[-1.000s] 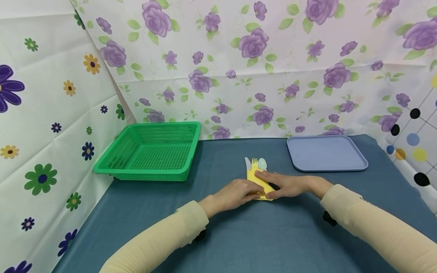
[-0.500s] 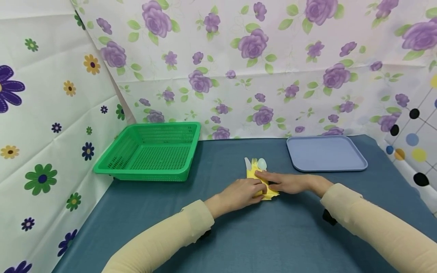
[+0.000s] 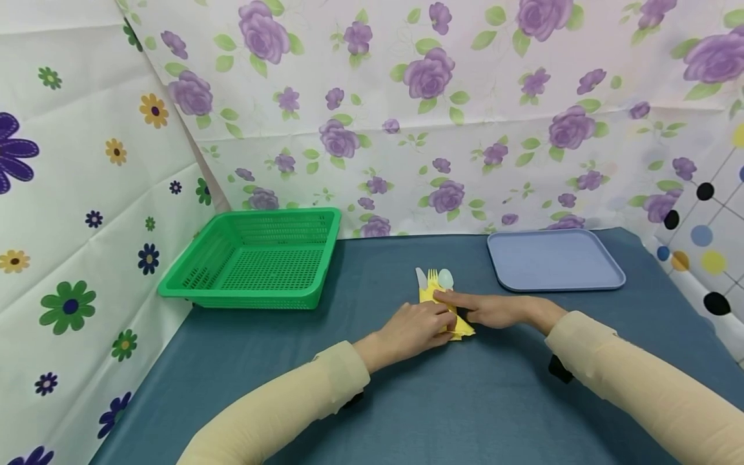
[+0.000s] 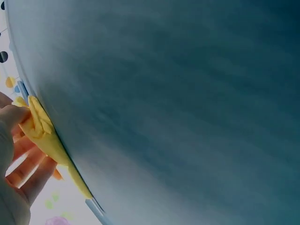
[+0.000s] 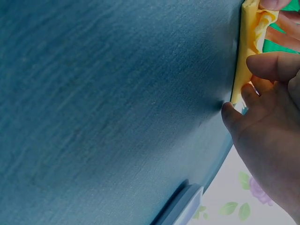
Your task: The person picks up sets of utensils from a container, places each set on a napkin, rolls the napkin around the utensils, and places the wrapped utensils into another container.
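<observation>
A yellow cloth napkin (image 3: 462, 328) lies folded around cutlery on the table. From its far end stick out a pale knife (image 3: 421, 278), a yellow fork (image 3: 433, 276) and a pale green spoon (image 3: 445, 279). My left hand (image 3: 414, 328) pinches the napkin's near part, thumb (image 4: 15, 115) on one side and fingers behind it in the left wrist view. On the right side, my right hand (image 3: 496, 310) presses the napkin near the spoon with an extended index finger. Its thumb (image 5: 268, 64) lies against the cloth in the right wrist view. The covered ends of the cutlery are hidden.
A green plastic basket (image 3: 250, 301) stands at the back left of the blue-covered table (image 3: 442, 407). At the back right lies a light blue tray (image 3: 558, 261). Flowered sheets (image 3: 395, 71) hang behind and at the left side.
My left hand has shifted slightly right and curled more over the napkin. A lower right corner of the cloth sticks out now. The right hand has drawn its thumb in while the index stays.
</observation>
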Tool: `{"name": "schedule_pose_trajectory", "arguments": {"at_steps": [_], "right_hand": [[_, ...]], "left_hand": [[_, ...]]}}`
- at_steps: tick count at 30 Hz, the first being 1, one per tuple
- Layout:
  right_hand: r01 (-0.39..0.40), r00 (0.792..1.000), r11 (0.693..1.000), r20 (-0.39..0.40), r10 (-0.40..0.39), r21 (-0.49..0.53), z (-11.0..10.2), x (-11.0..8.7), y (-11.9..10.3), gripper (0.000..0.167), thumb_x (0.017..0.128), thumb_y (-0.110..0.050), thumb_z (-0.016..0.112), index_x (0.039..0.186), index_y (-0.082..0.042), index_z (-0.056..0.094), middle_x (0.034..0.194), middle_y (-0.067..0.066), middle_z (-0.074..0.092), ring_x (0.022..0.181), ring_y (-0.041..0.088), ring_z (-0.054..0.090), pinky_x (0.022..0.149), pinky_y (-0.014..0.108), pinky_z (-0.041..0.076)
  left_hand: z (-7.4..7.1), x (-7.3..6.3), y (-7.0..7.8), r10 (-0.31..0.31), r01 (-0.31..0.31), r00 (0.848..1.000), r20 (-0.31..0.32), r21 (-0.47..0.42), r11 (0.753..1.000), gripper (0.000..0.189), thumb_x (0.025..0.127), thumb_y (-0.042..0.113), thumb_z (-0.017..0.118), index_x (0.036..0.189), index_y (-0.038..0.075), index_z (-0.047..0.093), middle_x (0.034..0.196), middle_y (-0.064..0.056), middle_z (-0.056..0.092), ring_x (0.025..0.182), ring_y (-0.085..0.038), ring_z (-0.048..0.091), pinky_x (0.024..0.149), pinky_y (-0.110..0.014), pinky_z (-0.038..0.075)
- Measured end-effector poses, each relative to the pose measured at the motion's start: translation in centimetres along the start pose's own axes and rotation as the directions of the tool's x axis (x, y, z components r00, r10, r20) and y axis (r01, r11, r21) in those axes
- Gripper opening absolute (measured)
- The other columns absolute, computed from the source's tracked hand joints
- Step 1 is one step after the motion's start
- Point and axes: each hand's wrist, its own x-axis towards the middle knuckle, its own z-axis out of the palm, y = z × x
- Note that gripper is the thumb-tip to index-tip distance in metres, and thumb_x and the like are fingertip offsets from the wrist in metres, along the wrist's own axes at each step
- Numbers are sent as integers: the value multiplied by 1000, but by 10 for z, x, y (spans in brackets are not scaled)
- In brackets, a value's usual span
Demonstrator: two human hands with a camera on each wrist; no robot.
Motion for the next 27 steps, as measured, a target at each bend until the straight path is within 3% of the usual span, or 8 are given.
{"name": "schedule_pose_trajectory", "arguments": {"at_steps": [7, 12, 16, 21, 24, 27], "right_hand": [[-17, 1000, 1000, 2, 17, -1, 0, 1, -4, 70, 105, 8, 35, 168, -8, 10, 174, 15, 6, 159, 41, 1, 124, 65, 12], [-22, 1000, 1000, 3, 22, 1, -1, 2, -5, 71, 104, 9, 35, 168, -8, 9, 174, 15, 5, 159, 41, -1, 124, 65, 11], [-20, 1000, 1000, 9, 20, 4, -2, 2, -6, 68, 107, 7, 34, 168, -8, 8, 174, 16, 3, 158, 42, -3, 124, 66, 9], [-13, 1000, 1000, 23, 13, 5, -3, 1, -3, 67, 108, 3, 34, 168, -9, 7, 174, 16, 1, 158, 43, -6, 123, 67, 8], [-4, 1000, 1000, 30, 4, -7, -3, 2, 1, 64, 112, -8, 36, 168, -10, 6, 174, 17, 0, 158, 44, -6, 122, 68, 10], [-16, 1000, 1000, 27, 16, -7, -2, 1, 3, 66, 115, -22, 41, 169, -11, 5, 174, 17, -1, 158, 43, -6, 123, 68, 11]], "left_hand": [[2, 2, 5, 5, -3, 1000, -29, 70, 998, 9, 103, 27, 69, 96, 21, 66, 89, 6, 61, 74, -6, 59, 51, -18, 41], [0, 1, 3, 18, -18, 1000, -14, 55, 998, 8, 103, 31, 70, 99, 24, 72, 95, 7, 64, 80, -5, 62, 58, -17, 49], [-4, -1, -6, 20, -16, 998, 56, -71, 997, 17, 105, 33, 66, 111, 25, 79, 107, 9, 69, 96, -3, 66, 79, -16, 55], [-9, -10, -18, 1, 42, 988, 156, -272, 961, 23, 105, 23, 64, 123, 22, 79, 126, 7, 70, 118, -6, 64, 100, -19, 50], [-8, -14, -21, -2, 57, 985, 172, -314, 948, 24, 105, 22, 65, 125, 23, 78, 131, 6, 69, 123, -8, 62, 104, -20, 48], [-6, -14, -21, 2, 48, 987, 161, -308, 950, 23, 104, 23, 66, 124, 24, 78, 132, 7, 68, 124, -7, 61, 104, -21, 48]]}}
